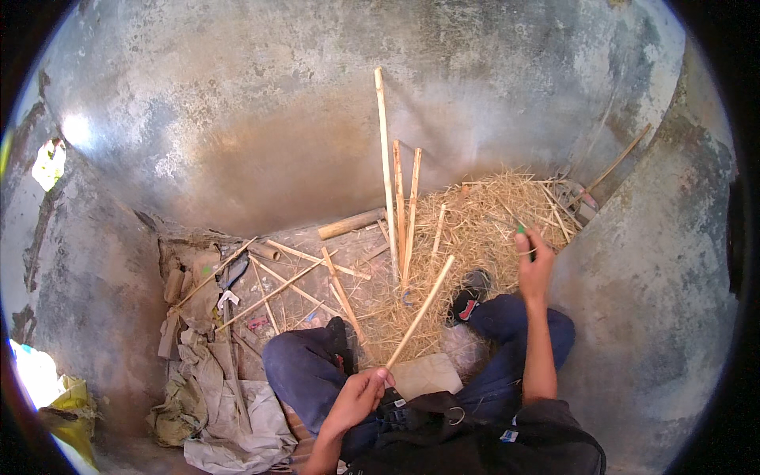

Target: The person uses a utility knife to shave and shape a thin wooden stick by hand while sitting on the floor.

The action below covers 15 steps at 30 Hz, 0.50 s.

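Note:
My left hand [360,397], low in the middle, is closed round the lower end of a pale peeled wooden stick [423,311]. The stick slants up and to the right, its far end free over the straw. Raised at the right, my right hand [537,260] is closed on a slim green-handled tool [520,229]. A thin, narrow length seems to extend from the tool up and left, too fine to tell whether it is a blade. The two hands are well apart, and the tool is not touching the stick.
Straw-like shavings [483,214] are heaped at the right. A tall pale stick [385,158] and shorter ones lean on the wall [261,119]. Several sticks [277,294] lie crossed on the floor at left, near a crumpled cloth sack [245,431]. A pale flat block [427,375] sits between my legs.

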Available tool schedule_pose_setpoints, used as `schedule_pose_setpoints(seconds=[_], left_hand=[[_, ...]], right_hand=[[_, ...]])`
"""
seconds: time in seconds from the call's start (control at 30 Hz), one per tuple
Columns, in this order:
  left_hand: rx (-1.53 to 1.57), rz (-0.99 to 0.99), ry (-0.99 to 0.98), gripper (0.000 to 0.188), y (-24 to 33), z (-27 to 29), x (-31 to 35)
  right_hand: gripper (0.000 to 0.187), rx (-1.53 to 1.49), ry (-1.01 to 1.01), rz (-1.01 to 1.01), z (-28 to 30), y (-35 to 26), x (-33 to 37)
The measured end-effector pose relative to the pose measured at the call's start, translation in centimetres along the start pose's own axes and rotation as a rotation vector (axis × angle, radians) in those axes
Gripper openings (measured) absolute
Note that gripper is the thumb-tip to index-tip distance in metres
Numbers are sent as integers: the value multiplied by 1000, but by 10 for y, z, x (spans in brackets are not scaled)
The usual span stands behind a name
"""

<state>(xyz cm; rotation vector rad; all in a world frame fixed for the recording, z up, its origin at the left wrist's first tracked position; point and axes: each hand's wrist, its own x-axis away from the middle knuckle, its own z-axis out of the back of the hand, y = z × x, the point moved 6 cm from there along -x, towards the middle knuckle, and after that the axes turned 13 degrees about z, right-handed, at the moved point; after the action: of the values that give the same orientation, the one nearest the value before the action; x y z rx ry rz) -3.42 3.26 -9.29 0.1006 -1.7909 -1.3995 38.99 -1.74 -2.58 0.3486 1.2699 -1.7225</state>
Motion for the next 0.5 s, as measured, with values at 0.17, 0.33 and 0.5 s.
schedule_pose_setpoints(seconds=[0.17,0.33,0.5], left_hand=[[135,93,-182,57,19,0,-18],[222,54,-235,60,33,1,-19],[230,47,-216,60,42,6,-15]], right_hand=[[40,47,-502,23,-38,-70,28],[48,373,-1179,70,-60,-48,77],[41,209,-812,-51,-46,-62,49]])
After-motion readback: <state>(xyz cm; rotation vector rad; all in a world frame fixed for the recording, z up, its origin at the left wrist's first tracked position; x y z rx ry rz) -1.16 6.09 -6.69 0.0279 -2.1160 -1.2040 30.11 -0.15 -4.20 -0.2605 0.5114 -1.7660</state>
